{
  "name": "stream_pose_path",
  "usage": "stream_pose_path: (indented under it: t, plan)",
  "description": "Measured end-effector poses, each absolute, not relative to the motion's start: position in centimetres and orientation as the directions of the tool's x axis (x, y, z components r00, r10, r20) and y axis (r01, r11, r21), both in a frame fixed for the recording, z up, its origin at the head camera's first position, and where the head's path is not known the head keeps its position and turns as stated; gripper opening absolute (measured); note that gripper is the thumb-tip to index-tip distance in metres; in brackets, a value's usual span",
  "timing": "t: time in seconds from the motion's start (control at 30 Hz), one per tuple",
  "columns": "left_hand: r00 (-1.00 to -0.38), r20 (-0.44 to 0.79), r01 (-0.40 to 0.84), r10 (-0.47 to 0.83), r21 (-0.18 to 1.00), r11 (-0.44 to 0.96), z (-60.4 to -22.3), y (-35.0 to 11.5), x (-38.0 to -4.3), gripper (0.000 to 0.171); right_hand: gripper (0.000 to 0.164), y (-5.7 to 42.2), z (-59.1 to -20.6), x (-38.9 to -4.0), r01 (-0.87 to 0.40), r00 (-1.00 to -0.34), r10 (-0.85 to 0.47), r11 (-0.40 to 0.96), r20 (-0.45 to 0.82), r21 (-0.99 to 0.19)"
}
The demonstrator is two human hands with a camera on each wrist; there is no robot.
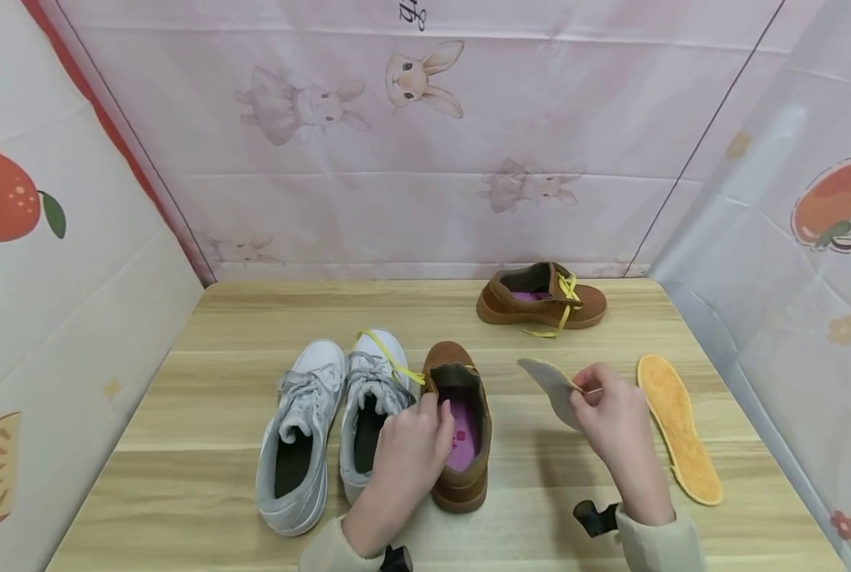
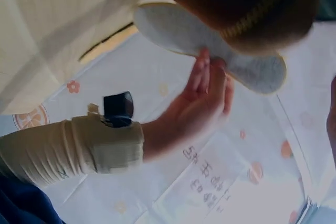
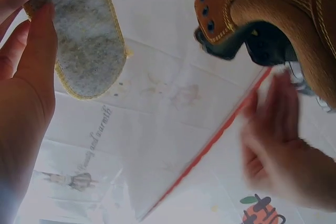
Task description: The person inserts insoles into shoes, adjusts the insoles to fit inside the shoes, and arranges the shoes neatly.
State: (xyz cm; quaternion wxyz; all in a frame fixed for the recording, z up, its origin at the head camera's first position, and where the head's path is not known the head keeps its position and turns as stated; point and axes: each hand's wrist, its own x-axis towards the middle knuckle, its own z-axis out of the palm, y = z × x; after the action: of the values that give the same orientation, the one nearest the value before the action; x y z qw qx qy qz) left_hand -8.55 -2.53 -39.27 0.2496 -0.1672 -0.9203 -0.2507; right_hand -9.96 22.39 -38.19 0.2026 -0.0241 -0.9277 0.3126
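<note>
My right hand (image 1: pixel 614 421) pinches a grey insole (image 1: pixel 550 385) with a yellow edge, holding it raised to the right of a brown shoe (image 1: pixel 461 485). The right wrist view shows the fuzzy grey face of that insole (image 3: pixel 86 35). My left hand (image 1: pixel 411 441) grips the left side of the brown shoe's opening, with its fingers curled at the edge. Inside this shoe a purple lining (image 1: pixel 464 433) shows. Its yellow lace (image 1: pixel 389 357) trails left over a white shoe. In the left wrist view, the brown shoe (image 2: pixel 252 9) partly covers the insole.
Two white shoes with grey laces, the outer one (image 1: pixel 303 445) and the inner one (image 1: pixel 357 469), stand left of the brown shoe. A second brown shoe (image 1: pixel 586 306) sits near the back wall. An orange insole (image 1: pixel 682 437) lies at the right of the wooden table (image 1: pixel 203 445).
</note>
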Motion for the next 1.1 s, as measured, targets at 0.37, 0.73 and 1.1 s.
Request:
stream_pose_path:
  t: [0.37,0.73,1.1]
  plan:
    - [-0.830,-0.076,-0.239,0.553,0.944,-0.229,-37.5,-0.9,-8.4,0.038,0.017,21.1,-37.6,-8.2,-0.261,-0.884,0.076,0.738,0.460,-0.623]
    - [-0.680,-0.072,-0.532,0.729,0.732,-0.424,-38.8,0.2,-7.9,0.045,0.026,20.1,-37.8,-7.6,-0.588,-0.754,-0.111,0.555,0.648,-0.589]
    - [-0.735,-0.043,-0.439,0.676,0.791,-0.427,-38.8,0.3,-7.2,0.033,0.031,19.6,-38.8,-7.5,-0.601,-0.772,-0.045,0.374,0.633,-0.706]
